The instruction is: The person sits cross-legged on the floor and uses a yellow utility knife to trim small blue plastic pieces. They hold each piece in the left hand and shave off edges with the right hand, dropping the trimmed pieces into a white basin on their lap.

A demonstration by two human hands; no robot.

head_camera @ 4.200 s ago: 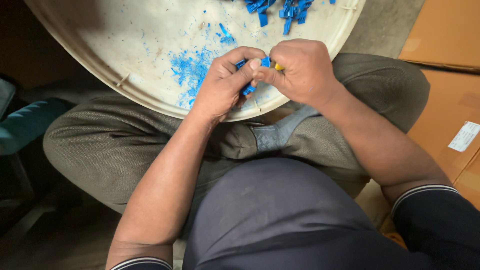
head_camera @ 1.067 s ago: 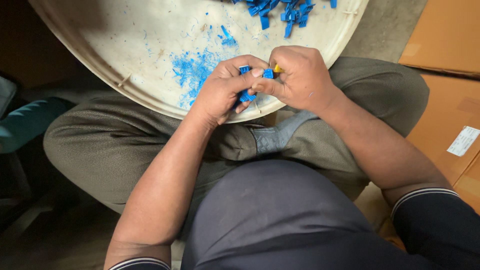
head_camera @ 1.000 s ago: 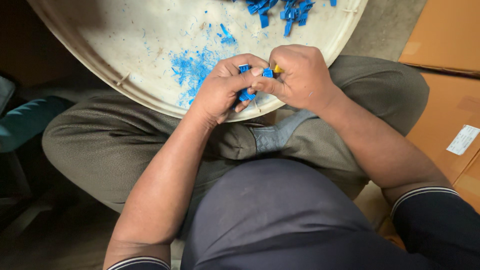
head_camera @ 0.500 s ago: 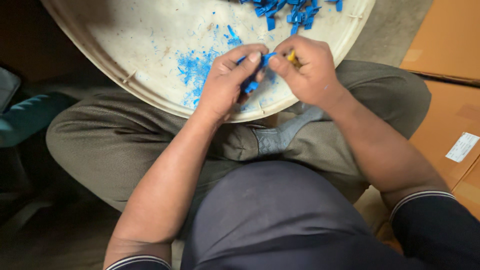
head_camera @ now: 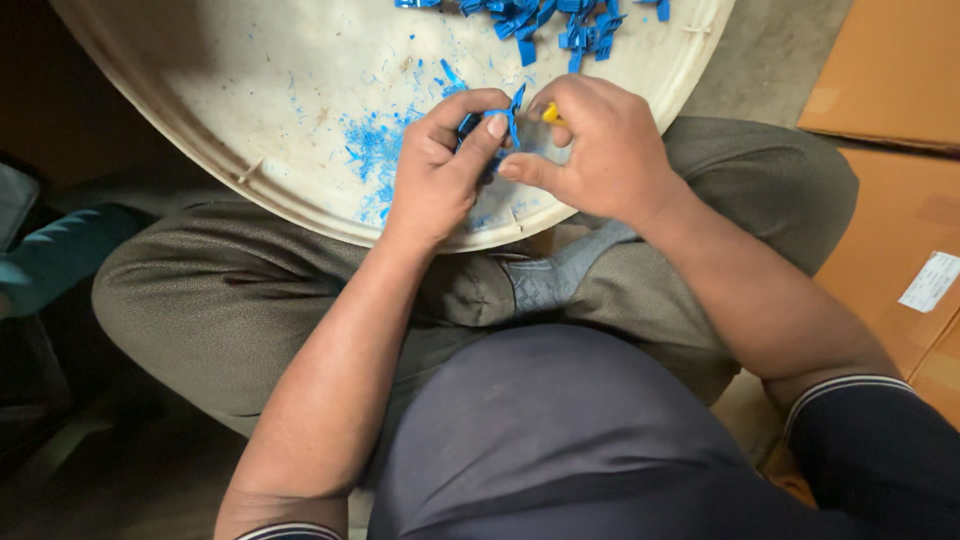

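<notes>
My left hand (head_camera: 437, 172) pinches a small blue plastic part (head_camera: 497, 124) between thumb and fingers, over the near edge of a round white tray (head_camera: 250, 120) that rests on my lap. Close beside it, my right hand (head_camera: 600, 150) grips a small yellow-handled tool (head_camera: 552, 115), its tip against the blue part. Most of the tool is hidden inside the fist. More blue plastic parts (head_camera: 545, 20) lie in a heap at the tray's far side. Blue shavings (head_camera: 375, 160) are scattered on the tray left of my left hand.
Brown cardboard boxes (head_camera: 890, 80) stand on the floor at the right, one bearing a white label (head_camera: 930, 282). A teal object (head_camera: 50, 260) lies at the left, beside my knee. My legs in olive trousers (head_camera: 230, 300) are crossed under the tray.
Both hands have shifted slightly up the tray while staying together on the blue part. The view has tilted a little, bringing the tray lower in the picture.
</notes>
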